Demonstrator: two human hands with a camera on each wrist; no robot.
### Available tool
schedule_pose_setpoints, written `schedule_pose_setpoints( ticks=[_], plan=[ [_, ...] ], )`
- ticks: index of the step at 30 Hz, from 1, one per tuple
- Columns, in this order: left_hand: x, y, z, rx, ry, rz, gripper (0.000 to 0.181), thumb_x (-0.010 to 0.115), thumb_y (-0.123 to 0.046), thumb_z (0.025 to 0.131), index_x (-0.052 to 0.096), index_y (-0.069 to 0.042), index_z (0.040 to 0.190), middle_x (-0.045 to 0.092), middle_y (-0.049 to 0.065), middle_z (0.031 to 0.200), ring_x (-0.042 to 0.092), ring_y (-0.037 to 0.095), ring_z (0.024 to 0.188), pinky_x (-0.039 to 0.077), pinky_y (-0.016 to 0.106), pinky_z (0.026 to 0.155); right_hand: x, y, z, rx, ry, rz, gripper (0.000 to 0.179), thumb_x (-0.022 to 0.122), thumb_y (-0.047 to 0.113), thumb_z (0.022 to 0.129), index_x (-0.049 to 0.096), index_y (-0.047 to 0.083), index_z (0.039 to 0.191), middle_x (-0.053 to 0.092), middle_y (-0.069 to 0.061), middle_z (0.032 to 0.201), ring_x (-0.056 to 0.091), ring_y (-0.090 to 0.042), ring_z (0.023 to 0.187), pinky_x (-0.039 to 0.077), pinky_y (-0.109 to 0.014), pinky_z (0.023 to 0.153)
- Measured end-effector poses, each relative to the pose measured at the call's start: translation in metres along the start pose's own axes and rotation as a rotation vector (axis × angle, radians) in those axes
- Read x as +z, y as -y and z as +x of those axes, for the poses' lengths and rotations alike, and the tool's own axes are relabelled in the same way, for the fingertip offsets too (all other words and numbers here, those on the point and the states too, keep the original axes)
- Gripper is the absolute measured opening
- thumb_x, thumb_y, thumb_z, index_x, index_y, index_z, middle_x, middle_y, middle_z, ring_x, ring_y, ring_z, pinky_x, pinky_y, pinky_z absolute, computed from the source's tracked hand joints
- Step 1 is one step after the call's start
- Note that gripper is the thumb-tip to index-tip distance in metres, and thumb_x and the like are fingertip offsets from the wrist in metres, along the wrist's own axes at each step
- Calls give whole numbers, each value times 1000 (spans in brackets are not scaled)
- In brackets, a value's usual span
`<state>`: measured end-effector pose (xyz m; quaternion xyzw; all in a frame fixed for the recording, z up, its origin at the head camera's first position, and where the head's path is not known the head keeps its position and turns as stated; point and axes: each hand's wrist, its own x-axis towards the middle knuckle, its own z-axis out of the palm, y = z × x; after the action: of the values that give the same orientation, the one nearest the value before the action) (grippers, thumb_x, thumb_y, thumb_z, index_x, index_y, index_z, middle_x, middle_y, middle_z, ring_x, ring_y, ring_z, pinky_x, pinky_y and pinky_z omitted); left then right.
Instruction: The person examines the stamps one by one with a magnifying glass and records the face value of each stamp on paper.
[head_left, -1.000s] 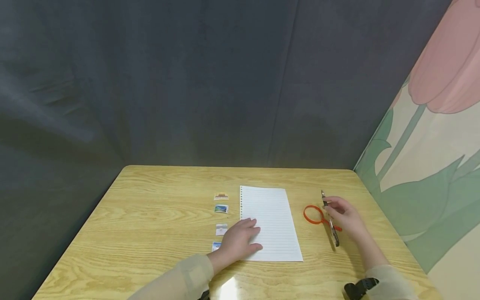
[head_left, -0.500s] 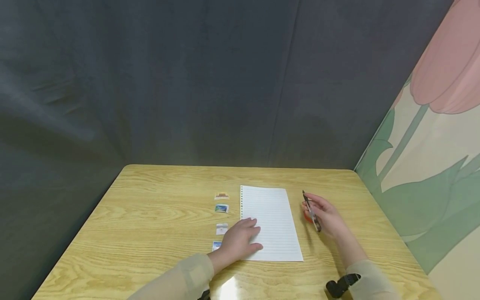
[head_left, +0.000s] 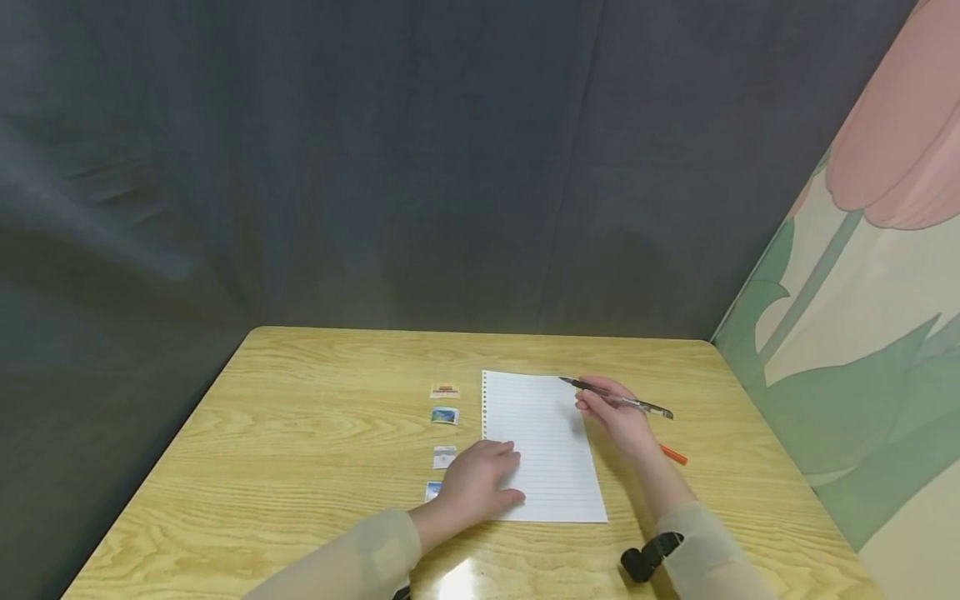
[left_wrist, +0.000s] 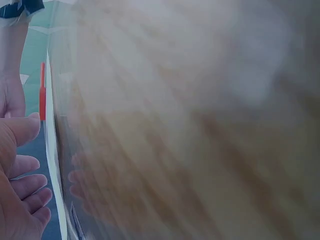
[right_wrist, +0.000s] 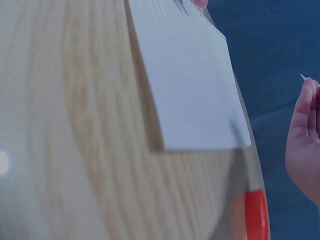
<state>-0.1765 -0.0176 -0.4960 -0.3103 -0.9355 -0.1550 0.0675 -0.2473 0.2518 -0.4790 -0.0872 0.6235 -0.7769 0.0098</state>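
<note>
A sheet of lined loose-leaf paper [head_left: 543,433], punched along its left edge, lies on the wooden table. Across its lower left part rests my left hand [head_left: 480,479], palm down with fingers spread. My right hand [head_left: 618,417] pinches a pen [head_left: 637,405] above the sheet's upper right side, its tip pointing left toward the top edge. In the right wrist view only the pen's tip [right_wrist: 303,77] shows past the fingers. A red-orange handle [head_left: 673,454] lies beside my right wrist; the ring seen earlier is hidden behind the hand.
Several small picture stickers or stamps [head_left: 444,415] form a column left of the paper, the lowest partly covered by my left hand. A dark curtain [head_left: 420,167] hangs behind the table [head_left: 300,467]. A tulip-patterned wall [head_left: 847,333] borders the right side.
My right hand has carried the pen left from beside the red-orange ring to over the paper, turning it from steep to nearly level. My left hand has stayed put.
</note>
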Motion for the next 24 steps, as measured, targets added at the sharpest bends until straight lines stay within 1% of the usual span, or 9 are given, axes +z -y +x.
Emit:
schedule_pose_setpoints(
  ticks=[2, 5, 8, 12, 16, 19, 22, 24],
  plan=[
    [-2, 0, -3, 6, -5, 0, 54, 78, -44, 82, 69, -12, 124, 63, 5, 133, 57, 22, 121, 44, 32, 105, 7, -1, 3, -7, -23, -68, 34, 61, 1, 97, 54, -12, 127, 71, -8, 98, 70, -9, 84, 57, -23, 80],
    [-3, 0, -8, 5, -1, -17, 54, 78, -43, 82, 69, -11, 124, 63, 5, 132, 58, 22, 121, 45, 33, 104, 15, -4, 10, -19, -34, -168, 39, 63, 4, 97, 51, -17, 127, 72, -10, 97, 69, -9, 81, 58, -23, 77],
    [-2, 0, -12, 17, -7, -31, 53, 79, -41, 82, 69, -10, 123, 64, 6, 130, 59, 22, 120, 47, 34, 103, 21, -8, 17, -9, -37, -214, 37, 64, 5, 96, 55, -16, 124, 72, -12, 97, 69, -9, 79, 58, -23, 74],
    [-1, 0, -15, 32, -22, -13, 52, 79, -42, 81, 70, -9, 121, 65, 6, 128, 59, 22, 119, 47, 34, 102, 28, -13, 26, 12, -27, -253, 34, 66, 3, 94, 58, -16, 121, 71, -18, 97, 69, -8, 77, 58, -23, 73],
    [1, 1, -16, 21, -15, -4, 52, 79, -41, 82, 70, -8, 121, 65, 6, 128, 59, 22, 119, 47, 34, 102, 38, -15, 33, 6, -7, -338, 32, 68, 3, 93, 60, -14, 119, 70, -20, 99, 68, -9, 78, 59, -25, 74],
    [2, 2, -16, 16, -7, -10, 51, 79, -40, 83, 70, -8, 121, 65, 5, 127, 58, 22, 119, 48, 33, 101, 44, -18, 38, 17, -4, -380, 31, 68, 5, 93, 61, -11, 119, 68, -19, 103, 69, -12, 82, 59, -27, 78],
    [2, 2, -17, 16, -2, -8, 50, 79, -40, 82, 70, -8, 120, 65, 5, 128, 58, 21, 119, 47, 32, 102, 48, -25, 42, 26, -8, -382, 30, 70, 7, 92, 62, -9, 117, 68, -17, 104, 69, -15, 88, 58, -28, 80],
    [2, 2, -17, 16, 0, -8, 50, 80, -40, 82, 71, -8, 120, 65, 6, 128, 58, 21, 120, 47, 31, 102, 54, -22, 41, 24, 1, -399, 29, 69, 6, 92, 62, -10, 116, 67, -19, 105, 69, -21, 91, 59, -33, 83]
  ],
)
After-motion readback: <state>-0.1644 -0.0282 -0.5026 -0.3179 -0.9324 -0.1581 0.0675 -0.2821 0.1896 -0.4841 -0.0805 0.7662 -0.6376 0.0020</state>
